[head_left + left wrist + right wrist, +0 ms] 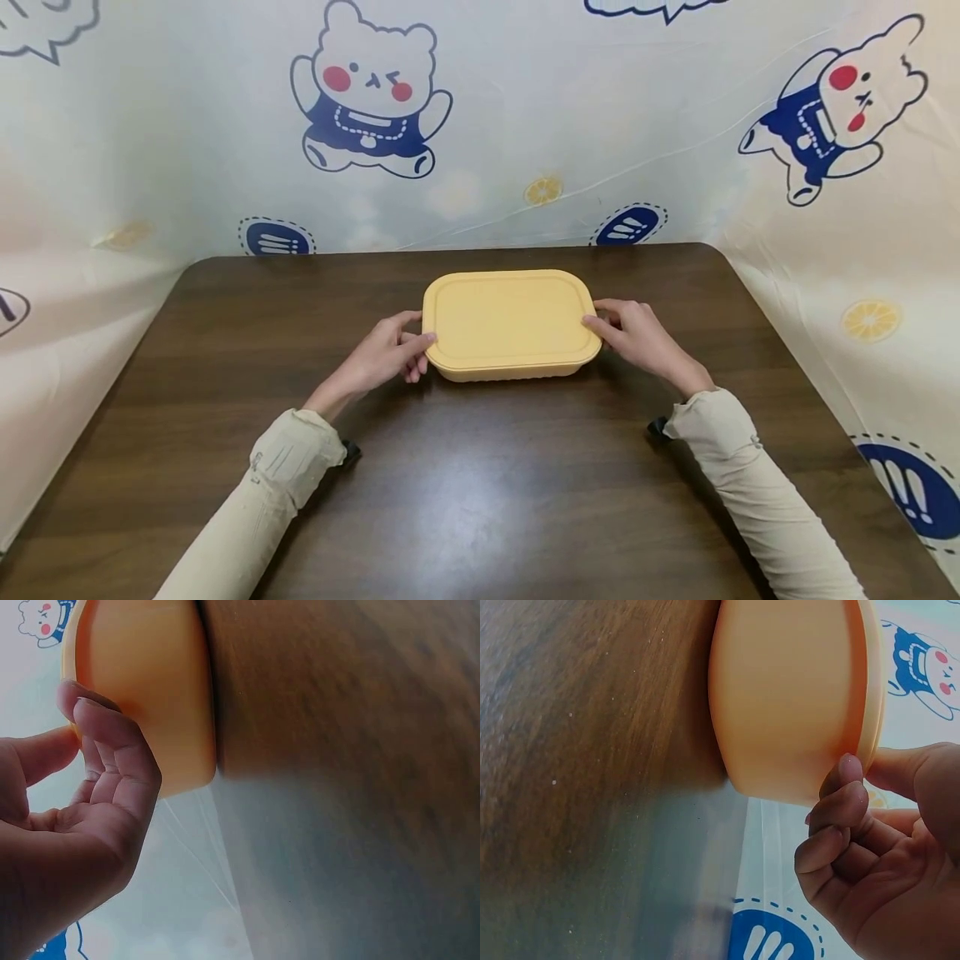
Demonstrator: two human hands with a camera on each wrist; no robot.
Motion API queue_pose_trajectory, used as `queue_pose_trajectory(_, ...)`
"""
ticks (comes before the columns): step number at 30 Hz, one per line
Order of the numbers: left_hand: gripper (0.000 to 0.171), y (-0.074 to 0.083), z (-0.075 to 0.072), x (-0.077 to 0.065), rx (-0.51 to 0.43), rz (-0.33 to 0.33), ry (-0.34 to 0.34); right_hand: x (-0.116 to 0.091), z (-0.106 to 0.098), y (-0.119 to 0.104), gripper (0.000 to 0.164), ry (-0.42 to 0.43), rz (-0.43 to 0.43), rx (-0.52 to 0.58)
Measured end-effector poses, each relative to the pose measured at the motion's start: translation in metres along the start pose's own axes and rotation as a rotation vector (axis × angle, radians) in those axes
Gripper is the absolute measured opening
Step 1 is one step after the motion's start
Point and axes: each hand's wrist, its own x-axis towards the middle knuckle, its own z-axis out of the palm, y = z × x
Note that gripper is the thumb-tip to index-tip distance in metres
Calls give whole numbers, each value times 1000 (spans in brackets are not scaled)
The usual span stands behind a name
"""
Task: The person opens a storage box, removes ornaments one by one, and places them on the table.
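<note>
A yellow rectangular storage box (513, 321) with rounded corners and a fitted lid sits on the brown table, near its far side. At the box's left end, the left hand (388, 350) pinches the lid rim, thumb on top and fingers curled beneath. The right hand (637, 332) grips the rim at the opposite end in the same way. Both wrist views show the box's smooth side wall (154, 697) and the fingertips tucked under its rim. Inside the box nothing can be seen, as the lid covers it.
The wood-grain table (465, 492) stretches toward the person. A pale curtain (510, 100) printed with cartoon bears stands behind it and along both sides. Dark wrist straps (657, 431) show under the rolled beige sleeves (757, 492).
</note>
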Motion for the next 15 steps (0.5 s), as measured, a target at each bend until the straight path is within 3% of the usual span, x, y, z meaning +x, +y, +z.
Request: queue_pose_trajectory(15, 61, 1, 1, -2, 25, 38, 25, -2, 0, -1, 48, 6, 7, -9)
